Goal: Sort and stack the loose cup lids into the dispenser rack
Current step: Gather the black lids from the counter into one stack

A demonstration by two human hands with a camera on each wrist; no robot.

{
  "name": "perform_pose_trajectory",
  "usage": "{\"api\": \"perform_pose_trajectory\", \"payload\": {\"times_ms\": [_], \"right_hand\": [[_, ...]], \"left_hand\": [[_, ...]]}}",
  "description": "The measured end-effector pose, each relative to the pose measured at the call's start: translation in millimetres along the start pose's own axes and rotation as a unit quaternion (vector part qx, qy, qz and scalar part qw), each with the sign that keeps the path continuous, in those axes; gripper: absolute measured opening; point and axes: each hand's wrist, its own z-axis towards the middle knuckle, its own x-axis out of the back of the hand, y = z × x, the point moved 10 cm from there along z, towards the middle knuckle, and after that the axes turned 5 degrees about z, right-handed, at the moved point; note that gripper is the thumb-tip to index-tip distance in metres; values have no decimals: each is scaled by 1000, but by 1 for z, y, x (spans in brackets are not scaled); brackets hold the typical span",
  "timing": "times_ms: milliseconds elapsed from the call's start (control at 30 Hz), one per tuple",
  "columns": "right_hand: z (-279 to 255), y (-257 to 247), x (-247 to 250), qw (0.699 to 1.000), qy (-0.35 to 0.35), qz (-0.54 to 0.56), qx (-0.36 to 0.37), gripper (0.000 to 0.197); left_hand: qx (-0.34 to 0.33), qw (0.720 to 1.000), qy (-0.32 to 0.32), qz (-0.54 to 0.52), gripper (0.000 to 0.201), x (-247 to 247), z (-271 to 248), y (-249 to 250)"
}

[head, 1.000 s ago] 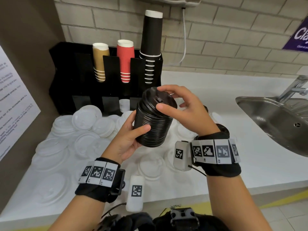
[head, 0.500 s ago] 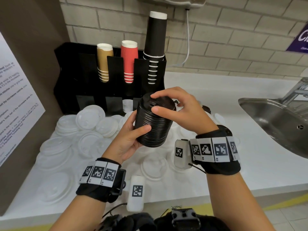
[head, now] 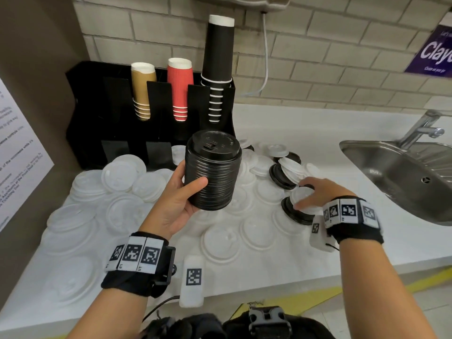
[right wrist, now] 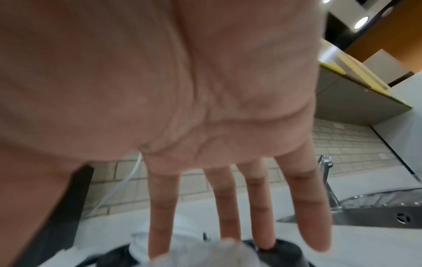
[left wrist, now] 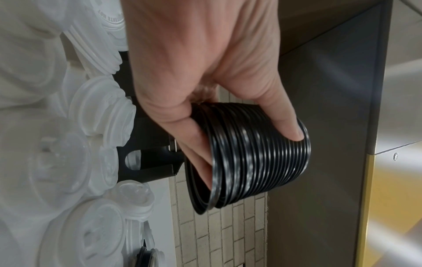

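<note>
My left hand [head: 182, 194] grips a tall stack of black lids [head: 212, 171] upright above the counter; the left wrist view shows thumb and fingers curled round the stack of black lids [left wrist: 255, 155]. My right hand [head: 315, 193] reaches down at the right with straight, spread fingers [right wrist: 228, 207] over a white lid [head: 302, 195] lying on a black lid [head: 294, 214]. More black lids [head: 280, 176] sit just beyond, mixed with white ones. Loose white lids [head: 127, 209] cover the counter. The black dispenser rack [head: 156, 113] stands at the back left.
The rack holds brown cups [head: 143, 90], red cups [head: 180, 88] and tall black cups [head: 219, 67]. A steel sink [head: 401, 177] with a tap [head: 424, 129] lies at the right. A brick wall runs behind, a brown panel with a notice [head: 19, 152] at the left.
My right hand left the top of the black stack and moved down to the right onto the lids near the sink. The left hand keeps the stack, now held alone.
</note>
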Motion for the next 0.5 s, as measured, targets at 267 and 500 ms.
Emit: {"api": "perform_pose_trajectory", "payload": {"times_ms": [267, 500], "right_hand": [[2, -18, -2, 999, 15, 17, 38, 70], [-18, -58, 26, 975, 71, 164, 133, 74]], "left_hand": [[4, 1000, 5, 3, 62, 0, 1, -2], [2, 1000, 16, 7, 63, 3, -1, -1]]}}
